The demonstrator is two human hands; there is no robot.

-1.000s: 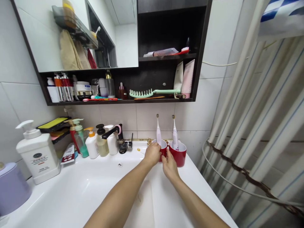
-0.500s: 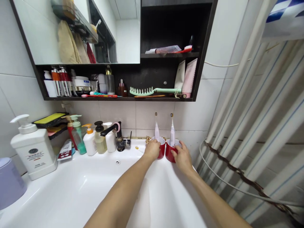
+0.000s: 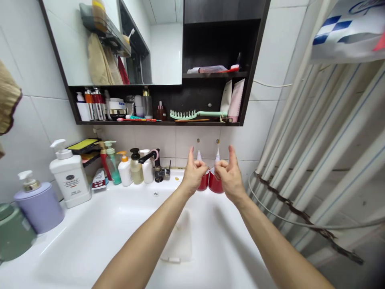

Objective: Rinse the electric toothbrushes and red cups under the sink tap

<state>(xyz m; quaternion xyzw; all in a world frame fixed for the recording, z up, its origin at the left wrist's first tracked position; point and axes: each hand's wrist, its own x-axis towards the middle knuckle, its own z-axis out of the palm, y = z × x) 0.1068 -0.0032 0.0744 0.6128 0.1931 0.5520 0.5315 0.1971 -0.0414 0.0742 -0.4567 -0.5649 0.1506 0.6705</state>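
Observation:
Two red cups stand side by side at the basin's back right, the left cup [image 3: 204, 183] and the right cup [image 3: 214, 184]. An electric toothbrush [image 3: 199, 155] rises from the left cup, and a second electric toothbrush [image 3: 217, 154] from the right one. My left hand [image 3: 191, 176] is raised in front of the left cup, one finger pointing up and the thumb stretched inward. Mirroring it before the right cup, my right hand [image 3: 232, 178] also points a finger upward. Nothing shows in either hand. The hands partly cover both cups and the toothbrush handles.
A white basin [image 3: 120, 224] lies below, with a black faucet [image 3: 157, 168] at its back edge. Pump bottles [image 3: 70, 176] line the left side. Overhead hangs a dark cabinet [image 3: 215, 124] holding a green hairbrush [image 3: 183, 115]. White pipes [image 3: 325, 140] run along the right.
Both hands have come off the red cups and back toward me, each with a finger now raised. The view has shifted left, showing more bottles there.

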